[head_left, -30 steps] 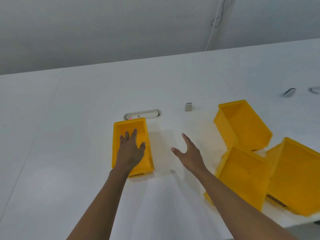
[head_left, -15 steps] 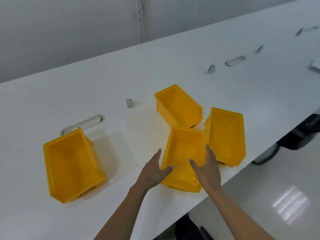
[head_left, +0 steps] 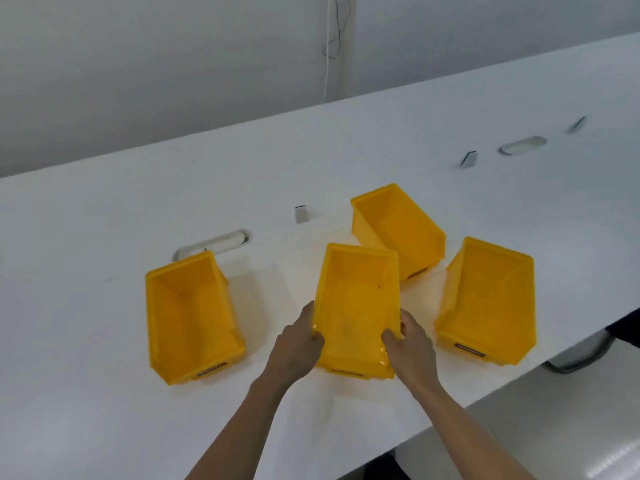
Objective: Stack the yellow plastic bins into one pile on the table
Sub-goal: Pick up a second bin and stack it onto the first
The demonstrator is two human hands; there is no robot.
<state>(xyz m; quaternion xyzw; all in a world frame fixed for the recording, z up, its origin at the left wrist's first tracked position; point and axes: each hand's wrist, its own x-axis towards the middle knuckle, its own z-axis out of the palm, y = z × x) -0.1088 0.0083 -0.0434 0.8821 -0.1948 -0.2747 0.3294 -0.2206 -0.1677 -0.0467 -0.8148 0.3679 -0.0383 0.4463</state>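
Several yellow plastic bins sit open side up on the white table (head_left: 104,393). The middle bin (head_left: 356,299) is gripped on both sides near its front: my left hand (head_left: 298,344) holds its left wall, my right hand (head_left: 410,344) holds its right wall, thumbs over the rim. A second bin (head_left: 188,313) stands apart to the left. A third bin (head_left: 398,226) lies behind the held one, close to its far right corner. A fourth bin (head_left: 488,303) stands to the right near the table's edge.
An oval cable grommet (head_left: 221,242) sits just behind the left bin, and a small metal clip (head_left: 301,214) lies behind the middle. More clips and a grommet (head_left: 523,145) lie far right. The table's front edge runs diagonally at lower right, with floor beyond.
My hands went from the left bin to the middle bin and closed on its two sides. The held bin now sits further left, away from the right bin. The view swung right.
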